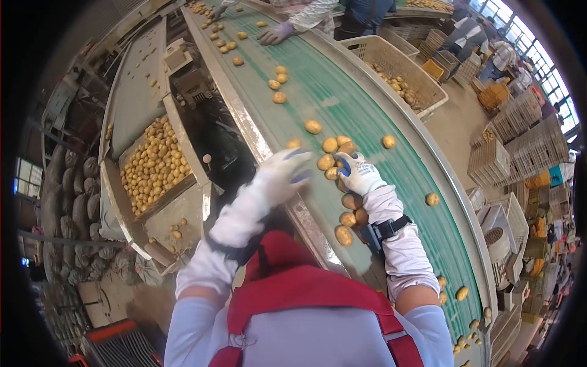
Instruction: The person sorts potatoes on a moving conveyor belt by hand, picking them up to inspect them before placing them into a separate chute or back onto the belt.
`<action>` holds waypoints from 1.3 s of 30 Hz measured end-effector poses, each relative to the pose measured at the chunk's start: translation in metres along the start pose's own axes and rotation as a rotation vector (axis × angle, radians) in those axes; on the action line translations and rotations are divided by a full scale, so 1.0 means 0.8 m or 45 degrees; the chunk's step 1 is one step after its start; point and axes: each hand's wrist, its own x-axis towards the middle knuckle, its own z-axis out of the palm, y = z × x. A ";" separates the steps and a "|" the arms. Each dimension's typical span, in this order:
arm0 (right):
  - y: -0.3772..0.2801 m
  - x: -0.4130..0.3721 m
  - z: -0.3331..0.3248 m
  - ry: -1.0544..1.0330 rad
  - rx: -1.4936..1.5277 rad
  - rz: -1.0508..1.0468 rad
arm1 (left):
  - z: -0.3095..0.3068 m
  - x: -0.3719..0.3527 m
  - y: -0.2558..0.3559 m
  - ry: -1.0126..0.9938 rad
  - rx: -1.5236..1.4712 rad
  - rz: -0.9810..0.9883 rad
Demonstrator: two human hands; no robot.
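Observation:
My left hand (285,173), in a white glove with blue, is over the near edge of the green conveyor belt (306,104). It is blurred, but its fingers look apart with nothing between them. A potato (294,143) lies just beyond its fingertips. My right hand (359,174), gloved the same way, is bent down over a cluster of potatoes on the belt, its fingers curled against a potato (346,147). The fingers partly hide what they grip. More potatoes (343,235) lie in a row beside my right wrist.
Across the belt, a co-worker's gloved hand (276,33) rests on it. A crate (437,98) with potatoes stands behind the far rail. At left, a chute (199,168) holds many potatoes beside a second conveyor (137,73). Stacked crates (489,162) line the right.

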 end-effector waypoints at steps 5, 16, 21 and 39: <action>0.019 -0.038 -0.004 0.012 0.266 -0.023 | 0.073 0.067 0.011 -0.495 0.536 -0.229; 0.030 -0.139 -0.051 0.269 1.434 0.092 | 0.044 -0.031 0.054 -0.626 -1.823 -0.422; -0.090 -0.133 -0.060 0.172 0.197 -0.656 | 0.042 -0.066 0.053 -0.406 -2.792 -0.707; -0.063 -0.166 -0.059 -0.004 0.367 -0.343 | 0.095 -0.561 -0.214 1.887 -2.175 -1.729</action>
